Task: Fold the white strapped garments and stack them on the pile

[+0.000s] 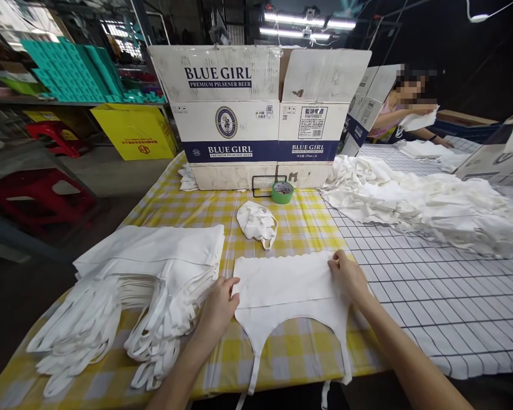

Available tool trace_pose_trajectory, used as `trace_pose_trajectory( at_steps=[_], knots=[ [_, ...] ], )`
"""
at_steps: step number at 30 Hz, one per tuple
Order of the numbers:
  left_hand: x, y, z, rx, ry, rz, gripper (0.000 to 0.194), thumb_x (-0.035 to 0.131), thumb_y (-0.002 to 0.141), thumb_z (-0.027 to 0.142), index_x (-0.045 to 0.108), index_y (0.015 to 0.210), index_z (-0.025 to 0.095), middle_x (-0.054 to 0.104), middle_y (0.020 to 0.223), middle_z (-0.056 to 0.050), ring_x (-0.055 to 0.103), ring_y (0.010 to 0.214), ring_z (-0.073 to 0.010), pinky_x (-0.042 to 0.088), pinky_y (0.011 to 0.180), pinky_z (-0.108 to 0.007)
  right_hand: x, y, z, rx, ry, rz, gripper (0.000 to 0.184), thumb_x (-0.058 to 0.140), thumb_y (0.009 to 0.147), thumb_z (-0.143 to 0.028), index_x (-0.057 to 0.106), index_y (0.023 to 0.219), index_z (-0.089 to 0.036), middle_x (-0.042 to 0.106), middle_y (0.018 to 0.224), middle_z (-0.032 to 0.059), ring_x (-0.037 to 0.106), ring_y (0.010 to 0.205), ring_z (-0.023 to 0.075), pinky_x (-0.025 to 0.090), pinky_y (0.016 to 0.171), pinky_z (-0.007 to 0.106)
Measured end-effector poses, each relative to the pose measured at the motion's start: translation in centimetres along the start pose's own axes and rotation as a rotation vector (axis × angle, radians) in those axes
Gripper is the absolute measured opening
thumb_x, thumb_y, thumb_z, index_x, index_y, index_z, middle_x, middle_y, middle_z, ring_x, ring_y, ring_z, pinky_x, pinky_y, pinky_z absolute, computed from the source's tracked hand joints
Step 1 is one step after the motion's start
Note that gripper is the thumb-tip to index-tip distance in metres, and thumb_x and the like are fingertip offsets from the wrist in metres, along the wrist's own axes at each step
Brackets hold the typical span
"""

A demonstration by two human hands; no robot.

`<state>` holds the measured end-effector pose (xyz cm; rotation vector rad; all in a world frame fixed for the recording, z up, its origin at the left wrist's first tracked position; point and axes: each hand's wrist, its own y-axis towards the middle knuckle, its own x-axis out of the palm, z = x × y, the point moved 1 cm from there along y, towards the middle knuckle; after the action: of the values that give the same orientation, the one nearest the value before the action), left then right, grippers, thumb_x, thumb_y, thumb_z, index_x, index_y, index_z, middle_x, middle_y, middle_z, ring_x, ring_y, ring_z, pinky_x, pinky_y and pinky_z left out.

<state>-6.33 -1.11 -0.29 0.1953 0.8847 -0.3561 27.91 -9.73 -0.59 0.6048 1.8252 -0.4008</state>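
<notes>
A white strappy camisole top (286, 285) lies spread flat in front of me, its scalloped edge away from me and its straps hanging toward the table's near edge. At its left edge is my left hand (220, 299), with the thumb and index finger apart and their tips touching the fabric. My right hand (349, 276) is closed in a pinch on the far right corner of the top. A neat stack of similar white tops (154, 247) sits left of my left hand, straps bunched toward me. Beyond the spread top lies a crumpled white garment (256, 221).
A large Blue Girl carton (239, 122) stands at the back, with a roll of green tape (282, 193) before it. To the right is a heap of white garments (431, 199). Another person (404, 108) handles white cloth behind it. Red stools (38, 196) stand left.
</notes>
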Motion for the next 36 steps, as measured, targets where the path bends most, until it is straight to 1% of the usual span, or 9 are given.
trace_pose_trajectory(
  at_steps=[5,10,13,16,22,26,28,32,36],
  knots=[
    [0.6,3.0,0.2,0.064,0.014,0.114,0.031,0.050,0.074,0.011,0.060,0.103,0.015,0.057,0.093,-0.006,0.057,0.087,-0.0190,0.046,0.081,-0.034,0.6,-0.5,-0.1,-0.033,-0.108,0.036,0.037,0.031,0.089,-0.045,0.047,0.113,-0.020,0.065,0.073,0.0076,0.060,0.065,0.0245,0.033,0.051,0.029],
    [0.9,5.0,0.1,0.168,-0.014,0.148,0.035,0.042,0.074,0.005,0.063,0.101,0.015,0.059,0.099,-0.006,0.056,0.094,-0.0184,0.045,0.088,-0.034,0.5,0.0,0.4,-0.108,-0.101,0.012,0.037,0.030,0.092,-0.039,0.040,0.123,-0.022,0.066,0.073,0.0055,0.061,0.066,0.0223,0.035,0.055,0.028],
    [1.1,5.0,-0.1,0.205,0.008,0.178,0.039,0.041,0.076,0.007,0.060,0.109,0.016,0.058,0.108,-0.006,0.054,0.101,-0.0190,0.043,0.092,-0.035,0.7,0.4,0.7,-0.128,-0.135,0.046,0.035,0.030,0.092,-0.037,0.041,0.122,-0.022,0.066,0.074,0.0050,0.061,0.067,0.0216,0.035,0.056,0.028],
    [1.3,4.8,-0.3,0.229,0.037,0.157,0.044,0.041,0.076,0.006,0.055,0.116,0.018,0.054,0.118,-0.006,0.051,0.109,-0.0194,0.041,0.097,-0.037,1.0,0.5,0.8,-0.154,-0.179,0.089,0.031,0.030,0.093,-0.035,0.043,0.118,-0.022,0.067,0.077,0.0053,0.061,0.068,0.0219,0.034,0.055,0.028],
    [1.6,5.3,-0.5,0.213,0.073,0.050,0.052,0.038,0.075,0.003,0.048,0.124,0.014,0.045,0.133,-0.009,0.042,0.122,-0.0202,0.035,0.104,-0.039,1.4,-0.1,0.8,-0.189,-0.153,0.145,0.027,0.028,0.093,-0.033,0.049,0.108,-0.024,0.065,0.102,0.0049,0.061,0.070,0.0193,0.034,0.055,0.029],
    [1.2,5.8,-0.6,0.233,0.055,0.076,0.062,0.042,0.071,0.002,0.040,0.131,0.017,0.039,0.138,-0.009,0.035,0.127,-0.0217,0.032,0.106,-0.040,1.6,-0.2,0.9,-0.186,-0.135,0.148,0.026,0.028,0.093,-0.031,0.049,0.107,-0.024,0.063,0.106,0.0044,0.060,0.070,0.0184,0.034,0.055,0.029],
    [1.0,5.8,-0.7,0.204,0.027,0.116,0.067,0.046,0.070,0.004,0.034,0.134,0.019,0.036,0.138,-0.010,0.038,0.125,-0.0239,0.038,0.101,-0.040,1.7,-0.2,1.0,-0.185,-0.138,0.150,0.026,0.027,0.094,-0.031,0.049,0.107,-0.024,0.063,0.106,0.0040,0.060,0.070,0.0181,0.034,0.054,0.029],
    [1.1,5.2,-0.8,0.069,-0.026,0.175,0.068,0.055,0.071,0.016,0.029,0.134,0.018,0.044,0.126,-0.014,0.056,0.101,-0.0243,0.050,0.078,-0.038,1.6,-0.2,0.8,-0.180,-0.176,0.178,0.026,0.028,0.093,-0.031,0.049,0.107,-0.024,0.060,0.102,0.0054,0.058,0.071,0.0190,0.036,0.056,0.029],
    [1.3,4.6,-0.4,0.054,0.012,0.252,0.062,0.056,0.071,0.016,0.035,0.128,0.017,0.052,0.111,-0.011,0.053,0.103,-0.0256,0.047,0.082,-0.041,0.8,-0.3,-1.2,-0.274,-0.182,0.291,0.029,0.035,0.090,-0.029,0.047,0.115,-0.019,0.055,0.105,0.0113,0.052,0.095,0.0263,0.040,0.072,0.036]
  ],
)
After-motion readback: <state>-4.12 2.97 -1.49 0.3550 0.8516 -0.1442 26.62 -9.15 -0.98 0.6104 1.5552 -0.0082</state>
